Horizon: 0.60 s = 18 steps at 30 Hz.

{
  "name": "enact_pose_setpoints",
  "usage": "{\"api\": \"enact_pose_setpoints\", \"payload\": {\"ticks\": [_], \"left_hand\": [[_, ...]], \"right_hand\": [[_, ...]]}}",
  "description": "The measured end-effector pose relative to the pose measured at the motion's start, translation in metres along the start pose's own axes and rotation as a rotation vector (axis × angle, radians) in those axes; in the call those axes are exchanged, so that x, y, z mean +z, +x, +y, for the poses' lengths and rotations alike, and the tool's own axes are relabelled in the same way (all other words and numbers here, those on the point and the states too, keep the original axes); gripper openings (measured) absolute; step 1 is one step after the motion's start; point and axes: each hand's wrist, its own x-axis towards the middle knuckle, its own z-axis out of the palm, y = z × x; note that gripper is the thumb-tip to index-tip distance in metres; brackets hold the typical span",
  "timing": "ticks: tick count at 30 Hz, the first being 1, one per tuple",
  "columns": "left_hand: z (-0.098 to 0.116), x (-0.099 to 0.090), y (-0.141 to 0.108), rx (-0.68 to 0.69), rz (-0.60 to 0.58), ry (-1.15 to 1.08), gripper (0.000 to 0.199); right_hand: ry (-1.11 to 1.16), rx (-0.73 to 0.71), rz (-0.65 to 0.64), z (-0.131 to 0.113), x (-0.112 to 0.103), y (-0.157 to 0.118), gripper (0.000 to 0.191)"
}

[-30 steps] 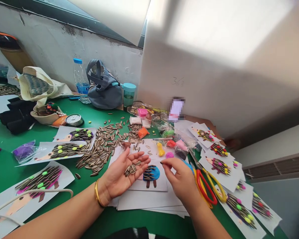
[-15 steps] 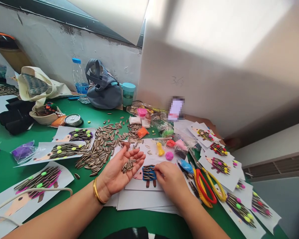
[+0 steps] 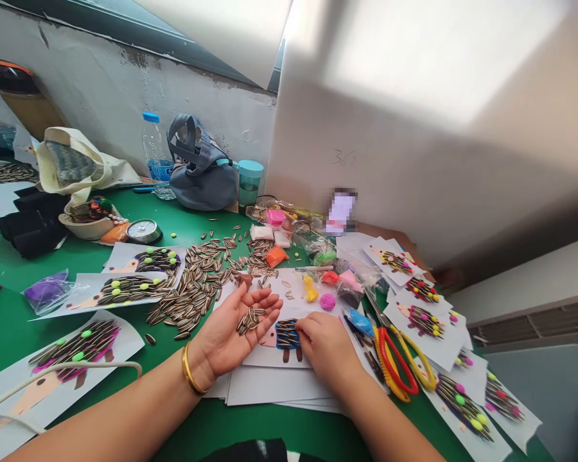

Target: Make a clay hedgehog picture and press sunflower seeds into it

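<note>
My left hand [image 3: 236, 330] is palm up with its fingers stretched out, cupping a small pile of striped sunflower seeds [image 3: 251, 319]. Beside it, a hedgehog picture [image 3: 286, 336] on white paper has a blue clay body with rows of seeds stuck in it and brown feet. My right hand [image 3: 325, 343] is closed in a pinch at the right edge of that blue body. Whatever sits between those fingertips is hidden. Loose sunflower seeds [image 3: 197, 289] are heaped on the green table beyond my left hand.
Scissors with red and yellow handles [image 3: 399, 359] lie right of my right hand. Finished hedgehog pictures [image 3: 421, 319] overlap at the right, with others [image 3: 77, 353] at the left. Yellow clay [image 3: 310, 289] and a pink clay ball [image 3: 327, 301] sit on the paper. A bag [image 3: 202, 176] stands behind.
The view has shifted very slightly. My right fingertips stay at the blue body's right edge, and my left hand keeps holding the seeds.
</note>
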Motion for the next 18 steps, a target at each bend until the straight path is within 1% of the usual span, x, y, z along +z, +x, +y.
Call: {"api": "enact_pose_setpoints", "payload": {"ticks": [5, 8, 11, 14, 16, 18], "left_hand": [[-0.001, -0.002, 0.001, -0.008, -0.026, 0.003, 0.034], [-0.001, -0.002, 0.002, -0.017, -0.039, 0.004, 0.034], [-0.002, -0.001, 0.0, -0.039, -0.055, 0.006, 0.036], [-0.006, 0.001, -0.004, -0.118, -0.104, 0.011, 0.042], [-0.01, 0.001, -0.007, -0.189, -0.167, 0.012, 0.046], [-0.016, 0.0, -0.01, -0.254, -0.241, -0.005, 0.047]], "right_hand": [[-0.002, 0.002, -0.025, -0.001, -0.001, 0.001, 0.017], [0.042, -0.013, -0.008, -0.001, -0.007, -0.002, 0.015], [0.109, -0.04, 0.103, -0.006, -0.017, -0.005, 0.015], [0.169, -0.076, 0.242, -0.017, -0.026, -0.005, 0.017], [0.197, -0.108, 0.275, -0.026, -0.028, -0.004, 0.02], [0.201, -0.131, 0.251, -0.034, -0.026, -0.003, 0.022]]}}
